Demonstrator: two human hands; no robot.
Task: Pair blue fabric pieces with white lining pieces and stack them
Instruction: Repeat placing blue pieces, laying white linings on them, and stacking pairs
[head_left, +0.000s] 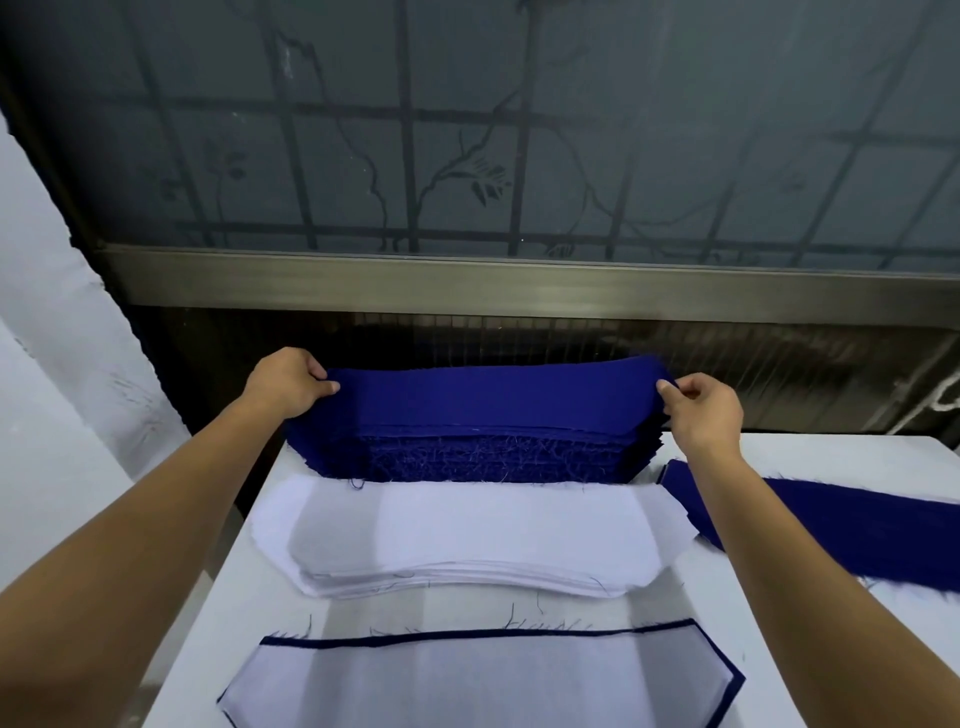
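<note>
A thick stack of blue fabric pieces (475, 457) sits at the far edge of the white table (727, 654). The top blue piece (493, 397) is lifted at both ends. My left hand (288, 382) pinches its left end and my right hand (701, 408) pinches its right end. In front of the blue stack lies a stack of white lining pieces (467, 540). Nearest to me lies a paired piece (483, 680), white lining on top with a blue edge showing around it.
More blue fabric (857, 530) lies on the table at the right, partly under my right forearm. A frosted window with a metal grille (519, 156) and its sill (519, 283) stand behind the table. A white wall (47, 338) rises at the left.
</note>
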